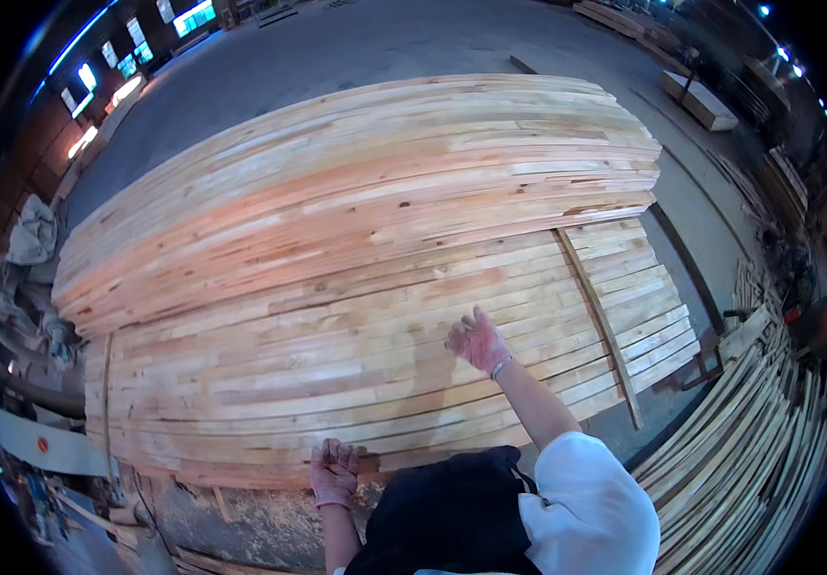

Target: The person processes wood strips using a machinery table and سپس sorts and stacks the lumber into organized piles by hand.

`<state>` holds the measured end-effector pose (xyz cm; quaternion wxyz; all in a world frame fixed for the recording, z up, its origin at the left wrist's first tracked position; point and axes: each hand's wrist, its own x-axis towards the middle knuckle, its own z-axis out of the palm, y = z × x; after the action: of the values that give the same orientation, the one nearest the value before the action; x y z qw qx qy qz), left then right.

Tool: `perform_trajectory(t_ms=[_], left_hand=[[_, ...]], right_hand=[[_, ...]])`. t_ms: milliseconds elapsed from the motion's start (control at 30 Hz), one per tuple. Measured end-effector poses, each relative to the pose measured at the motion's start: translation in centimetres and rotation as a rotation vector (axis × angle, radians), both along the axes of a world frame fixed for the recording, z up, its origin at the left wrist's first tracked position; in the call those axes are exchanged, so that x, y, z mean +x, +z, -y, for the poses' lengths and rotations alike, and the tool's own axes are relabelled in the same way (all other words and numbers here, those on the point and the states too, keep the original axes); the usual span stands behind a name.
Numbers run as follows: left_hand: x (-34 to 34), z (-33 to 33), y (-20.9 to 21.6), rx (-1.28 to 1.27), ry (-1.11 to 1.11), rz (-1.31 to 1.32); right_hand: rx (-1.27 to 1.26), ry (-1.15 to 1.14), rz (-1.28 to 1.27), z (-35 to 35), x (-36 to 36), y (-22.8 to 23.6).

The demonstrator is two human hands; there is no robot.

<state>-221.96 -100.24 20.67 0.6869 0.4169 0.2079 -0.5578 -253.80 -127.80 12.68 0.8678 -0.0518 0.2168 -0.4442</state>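
Long pale wooden boards (269, 383) lie side by side in a wide layer in front of me. My right hand (478, 341), in a reddish-stained work glove, is over the middle of this layer with its fingers apart and nothing in them. A shadow falls on the wood to its left. At the layer's near edge is my left hand (335, 471), in a pinkish knit glove. Its fingers are curled in against the nearest board's edge; what they hold, if anything, is hidden.
Behind the layer rises a higher stack of boards (365, 201). A thin wooden strip (597, 326) lies across the layer's right part, another strip (107, 402) across its left end. Many loose slats (730, 460) are heaped at the right. A grey hose (11, 302) stands at the left.
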Motion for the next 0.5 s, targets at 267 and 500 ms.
perform_trajectory(t_ms=[267, 500], left_hand=[[3.3, -3.1, -1.3, 0.155, 0.134, 0.068], [2.6, -10.3, -3.6, 0.150, 0.494, -0.240]], right_hand=[[0.175, -0.314, -0.097, 18.7, 3.5, -2.8], [0.294, -0.643, -0.505, 25.7, 6.2, -0.3]])
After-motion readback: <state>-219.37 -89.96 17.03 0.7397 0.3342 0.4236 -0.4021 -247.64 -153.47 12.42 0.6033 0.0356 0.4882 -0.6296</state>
